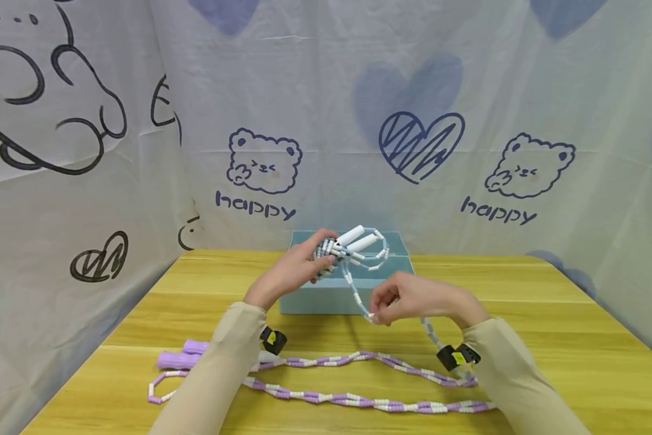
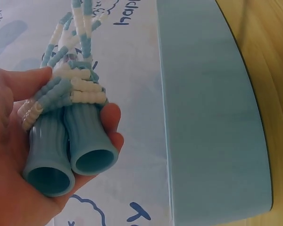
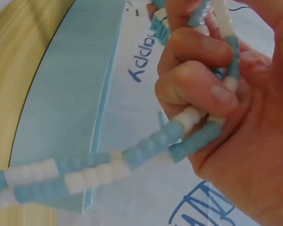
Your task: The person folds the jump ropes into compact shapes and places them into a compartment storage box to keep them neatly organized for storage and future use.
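Note:
My left hand [image 1: 290,269] grips the two handles of a blue-and-white beaded jump rope. Their open blue ends [image 2: 49,174] face the left wrist camera. Beaded cord wraps [image 2: 61,92] lie bundled round the handles. White handle tips [image 1: 350,235] stick out on the far side, beside a loose loop of cord [image 1: 377,257]. From the bundle a doubled length of beads [image 1: 356,295] runs to my right hand [image 1: 413,297], whose fingers curl round it. More blue and white beads [image 3: 151,141] trail out of that hand, hanging down past the right wrist.
A light blue box [image 1: 320,299] stands behind and below my hands on the wooden table [image 1: 554,338]. Nearer me lies a purple-and-white beaded jump rope [image 1: 353,399], its purple handles [image 1: 176,360] at the left. A printed cloth [image 1: 326,121] hangs behind and at the sides.

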Demonstrator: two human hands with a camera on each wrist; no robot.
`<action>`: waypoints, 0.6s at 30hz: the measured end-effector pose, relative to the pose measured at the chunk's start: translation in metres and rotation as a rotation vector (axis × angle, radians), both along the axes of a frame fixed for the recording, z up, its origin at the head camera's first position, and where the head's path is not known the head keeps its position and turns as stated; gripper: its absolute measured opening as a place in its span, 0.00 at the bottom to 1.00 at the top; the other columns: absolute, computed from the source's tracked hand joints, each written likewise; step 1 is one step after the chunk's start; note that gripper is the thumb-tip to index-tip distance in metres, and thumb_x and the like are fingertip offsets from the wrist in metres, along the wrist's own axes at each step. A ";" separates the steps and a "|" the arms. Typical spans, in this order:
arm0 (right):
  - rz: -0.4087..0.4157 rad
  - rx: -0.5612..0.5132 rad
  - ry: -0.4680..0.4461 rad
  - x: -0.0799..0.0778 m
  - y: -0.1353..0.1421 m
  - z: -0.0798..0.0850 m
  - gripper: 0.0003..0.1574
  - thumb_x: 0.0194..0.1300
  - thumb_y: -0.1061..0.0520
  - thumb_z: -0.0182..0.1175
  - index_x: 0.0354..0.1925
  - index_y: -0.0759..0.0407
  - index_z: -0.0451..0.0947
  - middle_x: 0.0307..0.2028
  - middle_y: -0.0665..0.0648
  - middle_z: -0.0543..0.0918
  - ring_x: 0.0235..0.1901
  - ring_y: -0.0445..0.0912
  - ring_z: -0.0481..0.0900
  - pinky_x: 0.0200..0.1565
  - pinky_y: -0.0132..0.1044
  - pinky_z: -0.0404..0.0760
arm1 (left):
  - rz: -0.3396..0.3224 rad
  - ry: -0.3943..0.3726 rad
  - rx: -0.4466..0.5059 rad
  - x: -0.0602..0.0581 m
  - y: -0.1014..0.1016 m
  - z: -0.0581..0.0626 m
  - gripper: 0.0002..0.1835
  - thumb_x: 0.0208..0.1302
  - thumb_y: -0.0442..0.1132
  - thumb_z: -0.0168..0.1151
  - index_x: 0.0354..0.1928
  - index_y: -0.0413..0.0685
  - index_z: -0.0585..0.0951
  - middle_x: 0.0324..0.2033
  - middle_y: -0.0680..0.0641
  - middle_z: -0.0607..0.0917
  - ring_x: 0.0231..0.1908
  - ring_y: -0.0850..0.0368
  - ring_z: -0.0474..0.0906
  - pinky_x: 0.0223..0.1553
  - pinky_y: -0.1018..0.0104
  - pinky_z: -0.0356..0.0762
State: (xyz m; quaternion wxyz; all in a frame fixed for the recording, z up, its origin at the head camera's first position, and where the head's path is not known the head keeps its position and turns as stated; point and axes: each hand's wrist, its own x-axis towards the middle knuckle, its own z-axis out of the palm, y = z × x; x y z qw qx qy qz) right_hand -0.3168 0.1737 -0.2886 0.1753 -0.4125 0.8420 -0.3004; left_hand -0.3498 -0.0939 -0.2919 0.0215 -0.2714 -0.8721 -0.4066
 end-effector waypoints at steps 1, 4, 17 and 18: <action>0.008 -0.003 0.002 0.001 -0.001 0.001 0.10 0.68 0.53 0.61 0.29 0.51 0.82 0.29 0.50 0.84 0.24 0.41 0.74 0.30 0.34 0.74 | 0.004 0.008 -0.008 0.000 0.000 0.000 0.23 0.75 0.45 0.52 0.68 0.66 0.64 0.33 0.47 0.80 0.26 0.51 0.74 0.31 0.53 0.78; 0.007 -0.007 0.023 0.006 -0.003 0.005 0.16 0.71 0.52 0.57 0.26 0.48 0.83 0.22 0.48 0.81 0.16 0.40 0.63 0.22 0.31 0.64 | 0.018 0.021 -0.021 -0.001 -0.002 0.001 0.23 0.75 0.46 0.52 0.69 0.66 0.64 0.28 0.46 0.79 0.23 0.52 0.72 0.25 0.60 0.72; 0.031 -0.206 0.037 0.015 -0.011 0.015 0.15 0.73 0.57 0.53 0.37 0.51 0.87 0.17 0.47 0.69 0.14 0.43 0.54 0.22 0.34 0.63 | 0.080 0.149 -0.200 0.001 0.009 0.001 0.26 0.72 0.47 0.57 0.69 0.65 0.67 0.38 0.54 0.81 0.26 0.56 0.76 0.27 0.59 0.75; 0.033 -0.230 0.040 0.014 -0.012 0.015 0.15 0.74 0.57 0.52 0.37 0.52 0.86 0.17 0.47 0.69 0.14 0.43 0.54 0.21 0.34 0.63 | 0.075 0.149 -0.213 0.001 0.010 0.000 0.25 0.72 0.46 0.57 0.69 0.66 0.67 0.37 0.54 0.81 0.26 0.56 0.75 0.26 0.60 0.75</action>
